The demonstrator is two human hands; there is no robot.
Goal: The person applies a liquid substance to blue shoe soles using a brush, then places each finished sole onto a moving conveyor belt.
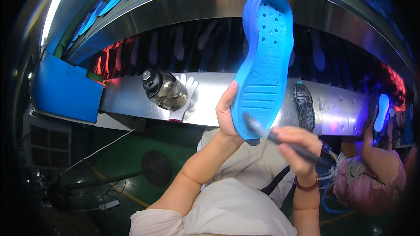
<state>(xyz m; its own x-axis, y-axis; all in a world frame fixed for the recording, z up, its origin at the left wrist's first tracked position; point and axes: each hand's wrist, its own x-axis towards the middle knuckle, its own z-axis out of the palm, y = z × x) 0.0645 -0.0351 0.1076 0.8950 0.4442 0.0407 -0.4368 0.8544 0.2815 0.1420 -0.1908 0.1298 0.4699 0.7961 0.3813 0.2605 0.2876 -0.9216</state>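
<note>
My left hand (226, 116) grips a bright blue shoe sole (267, 76) by the left side of its lower end. The sole stands nearly upright, its hollow inner face toward me, with small holes at the top and ridges lower down. In my right hand (299, 145) is a brush (257, 125) with a dark handle. Its pale tip is blurred and lies over the lower part of the sole; I cannot tell whether it touches. Behind the sole, to the right, a black speckled sole (304, 106) rests on the steel ledge (212, 100).
A dark drinks bottle (168, 91) lies on a white glove (190, 91) at left. Beyond the ledge, soles (318, 51) sit in a dark recess with red light at both ends. A blue box (65, 88) stands left. At right, another person's hand holds a small blue sole (382, 112).
</note>
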